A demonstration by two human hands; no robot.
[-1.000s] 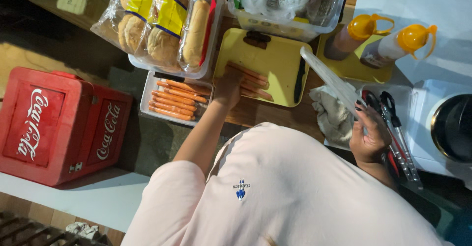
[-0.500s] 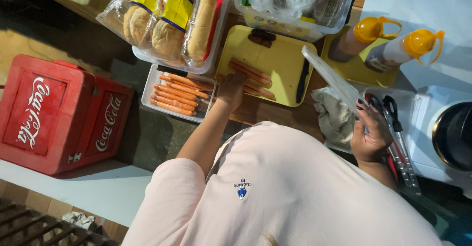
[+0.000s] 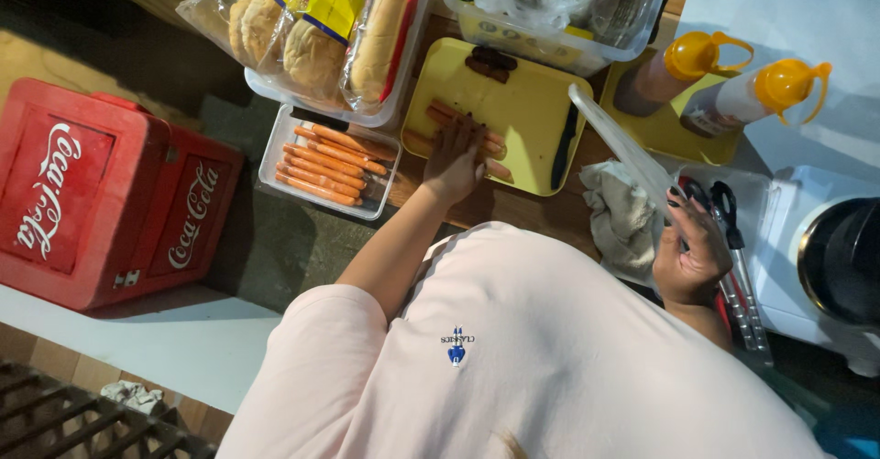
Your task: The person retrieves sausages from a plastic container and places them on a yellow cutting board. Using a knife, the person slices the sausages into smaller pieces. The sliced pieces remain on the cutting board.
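Note:
My left hand (image 3: pixel 456 158) lies flat on a few orange-brown sausages (image 3: pixel 442 110) on a yellow tray (image 3: pixel 527 101). Its fingers cover most of them. Two dark pieces (image 3: pixel 493 61) sit at the tray's far edge, and a black knife (image 3: pixel 561 147) lies along its right side. Left of the hand stands a clear container (image 3: pixel 271 152) with several more sausages (image 3: pixel 325 161). My right hand (image 3: pixel 692 248) grips the near end of a clear plastic lid (image 3: pixel 619 143) that slants up toward the tray.
Bagged buns (image 3: pixel 312 28) fill a tub at the back. A clear bin (image 3: pixel 550 10), two orange-capped squeeze bottles (image 3: pixel 678 69), a grey cloth (image 3: pixel 623 216), metal tongs (image 3: pixel 738 285), a white appliance with a black pot (image 3: pixel 843 257) and a red cooler (image 3: pixel 101 193) surround me.
My left hand has slid a little right from the tray's edge onto the sausages. The right hand still holds the lid.

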